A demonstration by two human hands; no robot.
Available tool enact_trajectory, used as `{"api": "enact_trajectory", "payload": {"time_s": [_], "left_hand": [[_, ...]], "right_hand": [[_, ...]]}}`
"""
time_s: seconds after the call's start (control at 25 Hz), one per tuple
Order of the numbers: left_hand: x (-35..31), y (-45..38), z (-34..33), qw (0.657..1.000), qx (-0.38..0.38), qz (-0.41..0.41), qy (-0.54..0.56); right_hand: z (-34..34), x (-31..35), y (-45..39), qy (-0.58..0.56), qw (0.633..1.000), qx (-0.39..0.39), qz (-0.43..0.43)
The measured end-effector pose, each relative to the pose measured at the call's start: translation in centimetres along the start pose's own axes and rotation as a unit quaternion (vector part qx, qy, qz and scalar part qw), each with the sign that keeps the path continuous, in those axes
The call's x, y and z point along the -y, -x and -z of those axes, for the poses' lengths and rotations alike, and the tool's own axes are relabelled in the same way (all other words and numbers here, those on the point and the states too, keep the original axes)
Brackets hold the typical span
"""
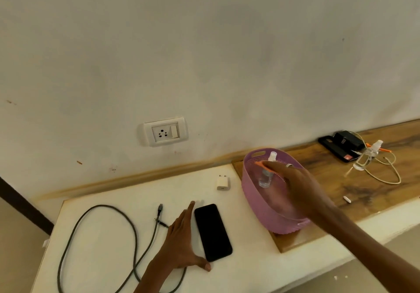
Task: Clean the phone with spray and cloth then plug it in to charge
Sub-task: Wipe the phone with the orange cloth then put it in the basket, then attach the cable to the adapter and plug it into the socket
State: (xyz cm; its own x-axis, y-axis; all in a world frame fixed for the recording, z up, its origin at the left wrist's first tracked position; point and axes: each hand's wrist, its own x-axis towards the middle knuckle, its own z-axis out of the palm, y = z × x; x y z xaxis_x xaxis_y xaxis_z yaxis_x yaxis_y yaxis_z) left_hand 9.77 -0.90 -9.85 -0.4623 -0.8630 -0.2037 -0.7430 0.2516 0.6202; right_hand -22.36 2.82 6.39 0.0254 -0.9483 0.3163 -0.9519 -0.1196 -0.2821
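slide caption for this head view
Right hand reaches into purple plastic basket for clear spray bottle; left hand steadies black phone.

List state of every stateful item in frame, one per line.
phone: flat on the table, screen dark, unplugged
cable: loose on the table, both ends free
charger adapter: on the table, not in the socket
wall socket: empty
spray bottle: in the purple basket, gripped
left hand: open, beside the phone
right hand: closed on the spray bottle

Left hand [181, 242] flat beside phone [212, 232]; right hand [295, 183] in purple basket [252, 192], at spray bottle [267, 174].
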Motion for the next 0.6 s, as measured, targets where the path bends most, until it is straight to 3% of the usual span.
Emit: {"api": "enact_trajectory", "payload": {"time_s": [0.12, 0.4, 0.6], "left_hand": [[-0.3, 0.2, 0.4, 1.000, -0.008, 0.002, 0.011], [-0.1, -0.4, 0.9, 0.995, -0.089, -0.003, 0.046], [0.3, -0.9, 1.0, 0.989, -0.139, 0.015, 0.040]], "right_hand": [[-0.3, -4.9, -0.1, 0.088, 0.991, 0.078, -0.067], [-5.2, -6.3, -1.3, 0.147, 0.962, 0.220, -0.072], [-7.5, -6.2, -1.2, 0.054, 0.953, 0.276, -0.108]]}}
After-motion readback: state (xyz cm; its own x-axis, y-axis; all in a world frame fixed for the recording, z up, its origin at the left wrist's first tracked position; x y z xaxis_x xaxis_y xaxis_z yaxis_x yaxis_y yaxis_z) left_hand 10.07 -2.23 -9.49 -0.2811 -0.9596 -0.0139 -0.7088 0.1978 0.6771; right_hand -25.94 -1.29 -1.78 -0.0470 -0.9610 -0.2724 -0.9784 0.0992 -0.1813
